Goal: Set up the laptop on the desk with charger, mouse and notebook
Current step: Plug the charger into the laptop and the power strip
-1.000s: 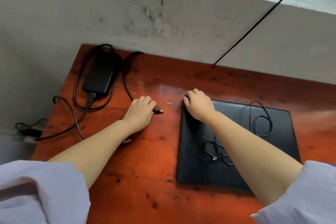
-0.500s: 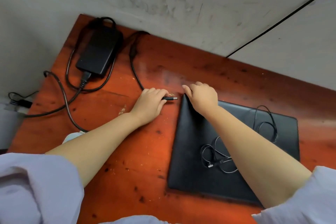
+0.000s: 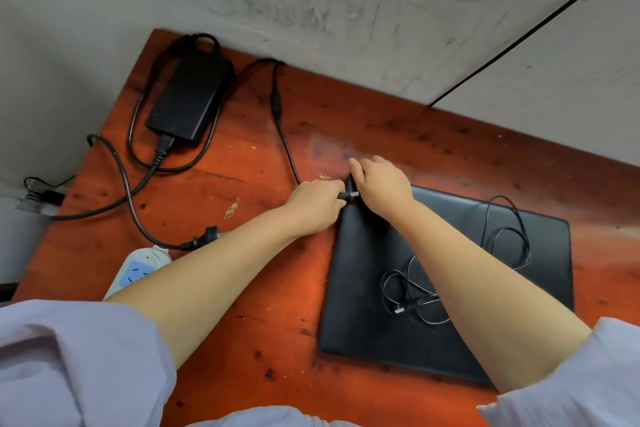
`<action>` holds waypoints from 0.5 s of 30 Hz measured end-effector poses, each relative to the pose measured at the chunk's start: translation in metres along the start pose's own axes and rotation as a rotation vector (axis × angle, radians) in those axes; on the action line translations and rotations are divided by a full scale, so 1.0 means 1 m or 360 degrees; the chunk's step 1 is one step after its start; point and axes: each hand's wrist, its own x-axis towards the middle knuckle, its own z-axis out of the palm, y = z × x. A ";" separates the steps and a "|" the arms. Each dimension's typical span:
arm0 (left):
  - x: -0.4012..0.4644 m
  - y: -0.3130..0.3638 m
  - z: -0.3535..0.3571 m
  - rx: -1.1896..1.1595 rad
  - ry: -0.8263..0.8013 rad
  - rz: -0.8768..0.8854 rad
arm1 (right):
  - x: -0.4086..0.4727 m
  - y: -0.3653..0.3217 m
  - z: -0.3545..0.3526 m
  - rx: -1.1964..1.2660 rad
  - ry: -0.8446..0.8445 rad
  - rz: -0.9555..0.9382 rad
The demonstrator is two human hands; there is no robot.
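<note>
1. Laptop (image 3: 381, 288): closed, flat on the desk (image 3: 242, 184).
2. Your left hand (image 3: 317, 204) pinches the charger plug (image 3: 349, 196) at the laptop's far left corner.
3. Your right hand (image 3: 382, 184) grips that corner.
4. Charger brick (image 3: 188, 100) lies far left.

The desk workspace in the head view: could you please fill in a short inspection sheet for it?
Surface: red-brown wooden desk, scuffed, with pale crumbs.
Job's things: closed black laptop; charger brick at the far left corner; mouse and notebook not seen.
Clutter: thin black cable looped on the laptop lid.
Grips: left hand holds the charger plug at the laptop's far left corner; right hand rests on that corner.
Cables: charger lead runs to the left hand; mains cord reaches the white power strip.
Surroundings: scuffed grey wall.
</note>
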 end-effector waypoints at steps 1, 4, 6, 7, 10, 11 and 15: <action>-0.001 0.002 -0.001 -0.0044 0.0009 -0.0002 | 0.001 0.001 -0.001 -0.0019 -0.0011 0.0008; -0.001 0.007 -0.005 -0.0254 0.0086 -0.0022 | 0.004 0.005 -0.008 -0.0038 -0.0022 0.0049; -0.002 0.011 -0.009 -0.0425 0.0172 -0.0007 | 0.007 0.007 -0.016 -0.0004 -0.0004 0.0114; -0.002 0.013 -0.013 -0.0477 0.0210 0.0024 | 0.009 0.008 -0.021 0.0010 0.0003 0.0143; -0.002 0.017 -0.025 -0.0604 0.0240 0.0165 | 0.012 0.014 -0.035 0.0061 0.0057 0.0163; -0.001 0.017 -0.030 -0.0632 0.0249 0.0213 | 0.012 0.016 -0.039 0.0081 0.0084 0.0164; 0.003 0.004 -0.043 -0.0019 0.0584 0.0311 | 0.009 0.019 -0.054 0.0196 0.0109 0.0210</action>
